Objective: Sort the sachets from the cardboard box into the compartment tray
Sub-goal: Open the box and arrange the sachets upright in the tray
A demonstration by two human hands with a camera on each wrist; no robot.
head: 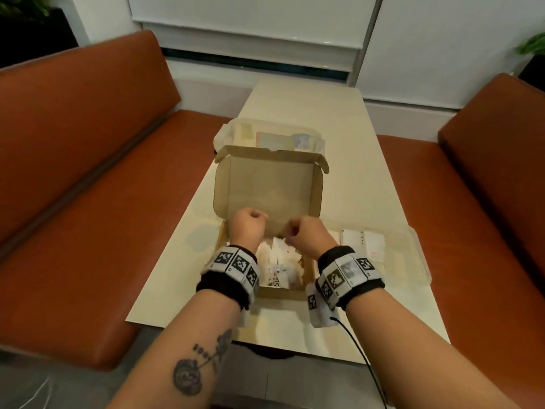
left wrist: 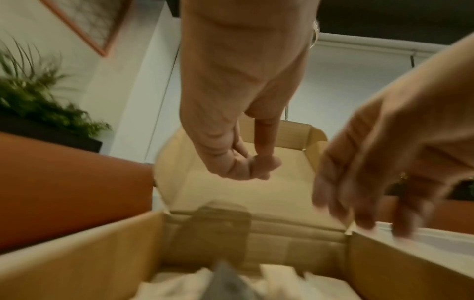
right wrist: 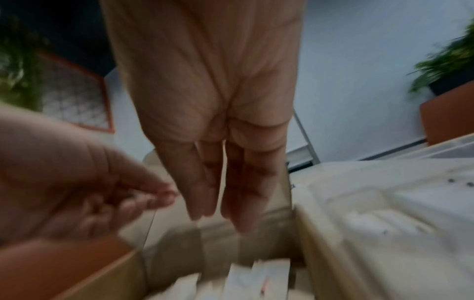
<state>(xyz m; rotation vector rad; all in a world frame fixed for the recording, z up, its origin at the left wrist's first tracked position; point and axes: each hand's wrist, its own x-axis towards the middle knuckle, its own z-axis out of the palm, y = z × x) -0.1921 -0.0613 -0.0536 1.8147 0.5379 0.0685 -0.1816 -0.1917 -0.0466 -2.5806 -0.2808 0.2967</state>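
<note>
The sachets (head: 280, 262) lie heaped in the cardboard box (head: 267, 184), directly below both hands. The left hand (head: 247, 226) has its fingers curled, holding nothing. The right hand (head: 306, 235), its fingers hanging loose and empty, is nearer the compartment tray (head: 411, 258) on the bench (head: 306, 107).

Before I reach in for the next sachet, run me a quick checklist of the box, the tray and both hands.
1. Cardboard box lid open: ok.
2. Sachets left in the box: ok, a white pile.
3. Compartment tray within reach, right of the box: ok.
4. Left hand free: ok, fingers curled, holding nothing in the left wrist view.
5. Right hand free: cannot tell for sure; its fingers hang straight in the right wrist view, blurred.
6. Which tray compartment suits the next sachet: cannot tell.
</note>
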